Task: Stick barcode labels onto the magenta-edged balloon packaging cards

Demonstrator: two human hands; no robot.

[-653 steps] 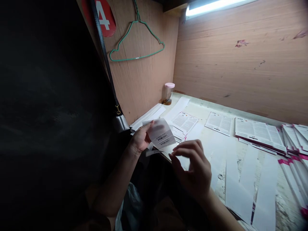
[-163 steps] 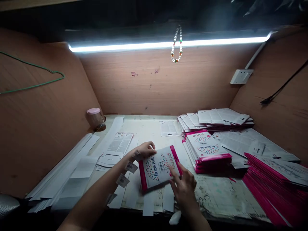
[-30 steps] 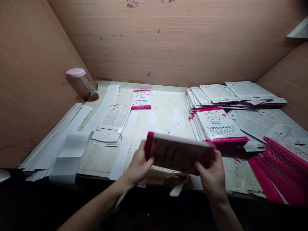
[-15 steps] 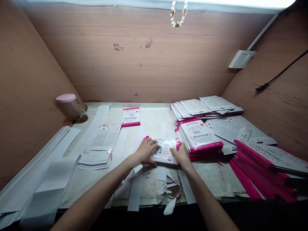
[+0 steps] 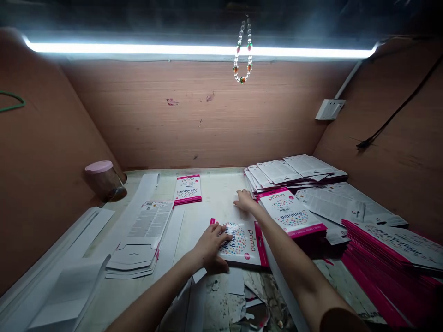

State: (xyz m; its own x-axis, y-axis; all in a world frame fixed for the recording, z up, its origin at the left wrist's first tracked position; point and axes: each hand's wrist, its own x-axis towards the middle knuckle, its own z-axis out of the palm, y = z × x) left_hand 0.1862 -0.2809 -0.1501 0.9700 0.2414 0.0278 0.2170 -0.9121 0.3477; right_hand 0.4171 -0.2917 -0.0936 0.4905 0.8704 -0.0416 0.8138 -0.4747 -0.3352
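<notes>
A white and pink box with coloured dots (image 5: pixel 238 242) lies in the middle of the table. My left hand (image 5: pixel 212 246) grips its left end, fingers on top and thumb at the near edge. Beyond the box, my right hand (image 5: pixel 245 201) is over the table with its fingers bent; whether something small is under them cannot be made out. To its right is a stack of pink-edged printed packs (image 5: pixel 290 212). A small pack (image 5: pixel 188 188) lies farther back on the left.
Flat printed sleeves (image 5: pixel 143 230) and long white paper strips (image 5: pixel 72 281) lie at left, near a pink-lidded jar (image 5: pixel 105 180). More packs (image 5: pixel 294 170) are piled at back right, with pink-edged ones (image 5: pixel 398 244) at right. A beaded string (image 5: pixel 242 55) hangs above.
My right hand has let go of the box's right end and moved back beyond it. My left hand stays on the box. The view has tilted upward, showing the lamp.
</notes>
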